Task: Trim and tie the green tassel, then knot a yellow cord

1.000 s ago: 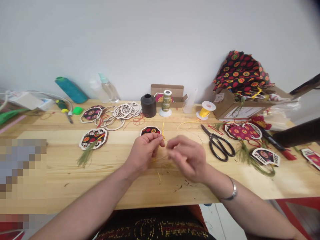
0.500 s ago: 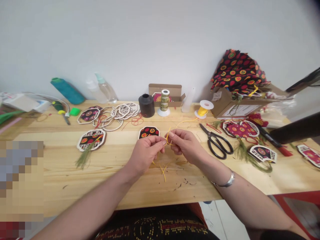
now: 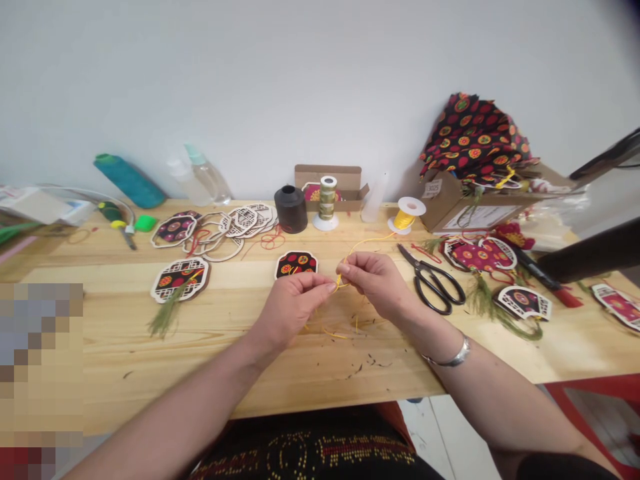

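Note:
Both hands meet over the middle of the table, pinching a yellow cord [image 3: 339, 280] that shows a small knotted or twisted part between the fingertips. My left hand [image 3: 295, 300] grips it between thumb and forefinger. My right hand [image 3: 373, 280], with a silver bangle on its wrist, holds it from the other side. From there the cord runs back to a white spool of yellow cord [image 3: 405, 217]. Loose yellow ends hang below the fingers. Just behind my left hand lies a patterned black fabric ornament [image 3: 296, 265], partly covered by the hand.
Black-handled scissors [image 3: 433, 280] lie right of my right hand. Finished ornaments with green tassels [image 3: 181, 280] and wooden frames [image 3: 250, 220] are at left. Along the wall stand a black thread cone [image 3: 291, 210], a thread spool [image 3: 327, 200] and a cardboard box [image 3: 465, 207] topped with fabric.
My fingertips have shifted slightly along the cord, still pinching it. The loose ends below have swung to a different position. The whole view has moved a little.

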`<state>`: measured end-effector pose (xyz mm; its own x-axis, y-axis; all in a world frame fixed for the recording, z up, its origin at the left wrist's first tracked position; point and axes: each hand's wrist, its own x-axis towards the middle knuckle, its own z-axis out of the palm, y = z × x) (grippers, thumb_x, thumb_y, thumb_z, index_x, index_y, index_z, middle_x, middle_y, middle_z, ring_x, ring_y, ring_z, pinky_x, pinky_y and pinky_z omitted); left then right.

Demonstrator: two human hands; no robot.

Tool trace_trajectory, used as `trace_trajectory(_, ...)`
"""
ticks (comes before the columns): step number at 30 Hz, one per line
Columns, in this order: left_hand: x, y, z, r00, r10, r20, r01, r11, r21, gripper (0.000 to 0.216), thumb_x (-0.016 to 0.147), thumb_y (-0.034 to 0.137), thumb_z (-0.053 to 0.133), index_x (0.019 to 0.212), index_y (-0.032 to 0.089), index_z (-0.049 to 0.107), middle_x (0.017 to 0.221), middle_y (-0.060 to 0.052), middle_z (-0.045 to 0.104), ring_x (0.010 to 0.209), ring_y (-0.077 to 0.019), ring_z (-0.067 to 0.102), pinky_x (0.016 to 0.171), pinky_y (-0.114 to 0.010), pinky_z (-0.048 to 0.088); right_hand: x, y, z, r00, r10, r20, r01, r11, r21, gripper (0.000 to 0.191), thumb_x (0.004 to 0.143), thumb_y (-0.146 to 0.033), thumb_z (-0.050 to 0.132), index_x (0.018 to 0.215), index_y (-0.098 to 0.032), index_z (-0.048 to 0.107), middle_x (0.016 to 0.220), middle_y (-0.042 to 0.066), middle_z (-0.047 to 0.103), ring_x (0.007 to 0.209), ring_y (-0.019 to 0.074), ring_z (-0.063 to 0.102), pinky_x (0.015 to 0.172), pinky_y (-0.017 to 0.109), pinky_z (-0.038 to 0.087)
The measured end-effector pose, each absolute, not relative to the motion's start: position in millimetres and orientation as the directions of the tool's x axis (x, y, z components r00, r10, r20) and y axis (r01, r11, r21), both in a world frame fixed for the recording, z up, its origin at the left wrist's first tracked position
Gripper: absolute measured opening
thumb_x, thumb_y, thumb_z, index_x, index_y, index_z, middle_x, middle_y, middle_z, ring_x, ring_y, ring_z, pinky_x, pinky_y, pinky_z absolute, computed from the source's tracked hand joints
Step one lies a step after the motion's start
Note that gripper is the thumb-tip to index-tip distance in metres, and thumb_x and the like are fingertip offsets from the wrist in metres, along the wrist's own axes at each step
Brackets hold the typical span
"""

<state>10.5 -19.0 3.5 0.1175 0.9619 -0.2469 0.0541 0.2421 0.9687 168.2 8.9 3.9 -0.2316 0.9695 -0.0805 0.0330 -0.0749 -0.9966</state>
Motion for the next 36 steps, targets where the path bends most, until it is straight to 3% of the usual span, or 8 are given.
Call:
trace_trajectory(4,10.2,-18.2,1.8,0.124,0.947,-0.296,0.018,0.297,0.955,0.017,0.067,0.032,0.07,0.075,0.017,0.074,0.053,0.004,0.051,0.044,-0.005,0.033,0.041,-0.019,0.024,169.2,10.2,3.2,-0.249,0.965,-0.085,0.004,-0.087,-0.996,0.03,0.07,-0.04,0.067,0.059,-0.016,0.054,0.054,-0.005,0.048,0.047,0.0048,0.033,0.045,0.022,0.024)
trace_trajectory(11,10.6,-15.9,1.3,0.029,0.947,-0.319,-0.078,0.32,0.944,0.016,0.065,0.03,0.071,0.072,0.016,0.073,0.052,0.004,0.051,0.043,-0.0049,0.035,0.038,-0.018,0.026,167.6,8.8,3.9,-0.342,0.907,-0.246,-0.142,-0.309,-0.941,0.036,0.067,-0.048,0.07,0.068,-0.013,0.063,0.057,-0.002,0.054,0.046,0.0034,0.028,0.042,0.021,0.019)
trace_trajectory(18,9.8,-15.3,0.7,0.035,0.958,-0.286,-0.086,0.288,0.954,0.013,0.064,0.028,0.069,0.068,0.015,0.071,0.05,0.004,0.05,0.042,-0.0045,0.034,0.039,-0.019,0.026,161.5,3.9,0.0,-0.295,0.934,-0.204,-0.078,-0.236,-0.969,0.025,0.061,-0.038,0.076,0.077,-0.018,0.074,0.066,0.0,0.063,0.055,0.0066,0.037,0.049,0.022,0.029)
trace_trajectory(29,12.1,-14.5,4.0,0.002,0.953,-0.302,-0.123,0.3,0.946,0.01,0.063,0.023,0.069,0.064,0.013,0.068,0.048,0.005,0.045,0.042,-0.0036,0.032,0.038,-0.017,0.024,159.7,2.6,1.0,-0.319,0.922,-0.218,-0.128,-0.27,-0.954,0.027,0.061,-0.034,0.077,0.083,-0.019,0.076,0.058,-0.001,0.06,0.051,0.0056,0.032,0.047,0.022,0.026)
trace_trajectory(36,12.5,-15.1,5.1,0.026,0.951,-0.307,-0.135,0.307,0.942,0.014,0.063,0.027,0.07,0.064,0.013,0.068,0.05,0.005,0.047,0.043,-0.004,0.035,0.039,-0.017,0.026,159.4,3.9,-2.2,-0.239,0.954,-0.183,-0.1,-0.211,-0.972,0.017,0.06,-0.031,0.077,0.07,-0.017,0.075,0.064,0.001,0.066,0.052,0.0058,0.04,0.049,0.022,0.03)
